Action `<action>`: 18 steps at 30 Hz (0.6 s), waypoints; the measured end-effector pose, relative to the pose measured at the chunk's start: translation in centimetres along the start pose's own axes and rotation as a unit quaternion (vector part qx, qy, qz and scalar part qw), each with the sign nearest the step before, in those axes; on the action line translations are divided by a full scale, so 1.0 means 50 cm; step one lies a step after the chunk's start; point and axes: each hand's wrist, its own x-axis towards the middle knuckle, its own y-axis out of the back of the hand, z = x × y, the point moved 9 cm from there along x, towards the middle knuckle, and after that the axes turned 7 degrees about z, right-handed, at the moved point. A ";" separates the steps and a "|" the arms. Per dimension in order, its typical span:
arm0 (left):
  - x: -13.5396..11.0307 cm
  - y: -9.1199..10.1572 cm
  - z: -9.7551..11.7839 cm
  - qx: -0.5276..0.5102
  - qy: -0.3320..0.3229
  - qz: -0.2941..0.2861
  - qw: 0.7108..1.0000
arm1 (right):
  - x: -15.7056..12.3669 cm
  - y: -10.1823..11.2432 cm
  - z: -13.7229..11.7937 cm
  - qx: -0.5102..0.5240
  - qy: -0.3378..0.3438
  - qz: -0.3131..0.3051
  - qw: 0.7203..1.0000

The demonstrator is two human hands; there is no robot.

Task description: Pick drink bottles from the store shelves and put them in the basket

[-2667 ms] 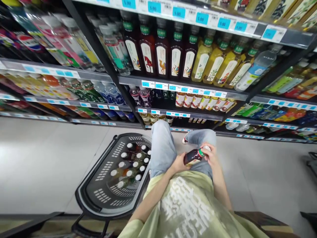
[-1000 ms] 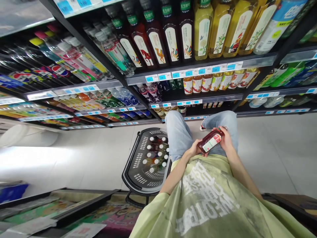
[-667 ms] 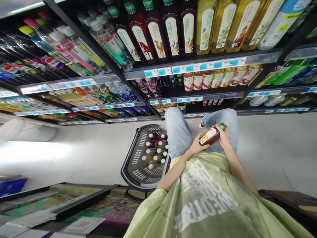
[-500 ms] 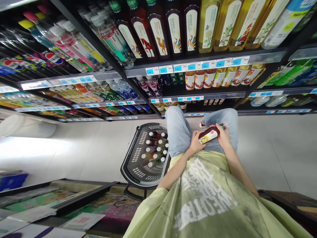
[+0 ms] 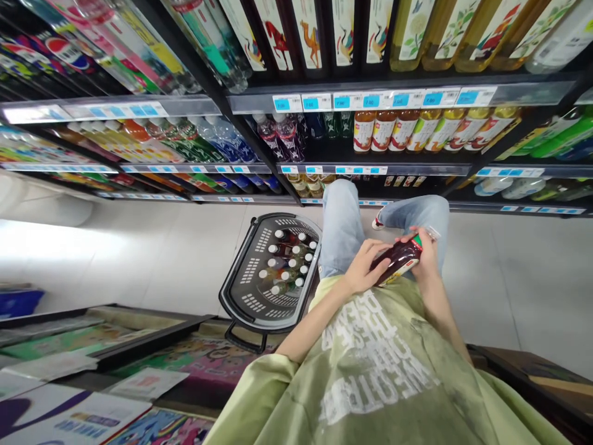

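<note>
I hold a small dark red drink bottle (image 5: 397, 259) with a green cap and white label sideways in front of my waist. My left hand (image 5: 364, 269) wraps its base end and my right hand (image 5: 426, 253) grips the capped neck end. Both hands are closed on it, above my jeans-clad legs. Left of my legs a black shopping basket (image 5: 248, 284) stands on the floor, holding several upright bottles with white caps.
Drink shelves (image 5: 370, 99) with blue price tags run across ahead, full of red, yellow and clear bottles. Pale floor tiles (image 5: 139, 247) lie to the left. A low display with printed sheets (image 5: 115, 371) sits at lower left; a dark ledge (image 5: 532, 371) is at lower right.
The bottle has been turned in my hands, its label now mostly facing down. My view has tipped lower and the shelves have moved up in the picture.
</note>
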 end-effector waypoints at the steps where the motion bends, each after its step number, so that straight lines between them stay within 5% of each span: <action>1: 0.004 0.022 0.031 0.001 -0.003 0.007 1.000 | -0.021 -0.030 -0.017 -0.019 0.011 -0.034 0.999; 7: 0.032 0.152 0.152 0.094 -0.012 0.008 0.996 | -0.170 -0.229 -0.038 -0.150 0.058 -0.258 0.953; 12: -0.001 0.261 0.159 0.180 0.057 -0.023 0.982 | -0.260 -0.338 0.004 -0.294 0.145 -0.366 0.871; 18: -0.091 0.400 0.137 0.244 0.122 0.107 0.956 | -0.319 -0.418 0.024 -0.321 0.166 -0.483 0.797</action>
